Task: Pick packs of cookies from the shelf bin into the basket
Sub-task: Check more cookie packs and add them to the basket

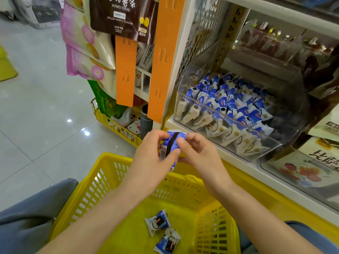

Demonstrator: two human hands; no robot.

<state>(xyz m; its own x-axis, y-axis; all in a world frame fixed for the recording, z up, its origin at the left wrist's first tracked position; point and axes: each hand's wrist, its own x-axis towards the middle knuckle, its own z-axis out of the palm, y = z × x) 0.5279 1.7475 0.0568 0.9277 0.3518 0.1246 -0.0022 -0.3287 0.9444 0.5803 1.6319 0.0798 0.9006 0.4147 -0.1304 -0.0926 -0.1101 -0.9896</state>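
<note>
Both the left hand and the right hand pinch one cookie pack above the basket at its 12 o'clock rim, likely for dropping in.

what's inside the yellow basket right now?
Two cookie packs lie on the floor of the yellow basket. The forearms cross over it and hide parts of that floor; anything under them is unseen.
</note>
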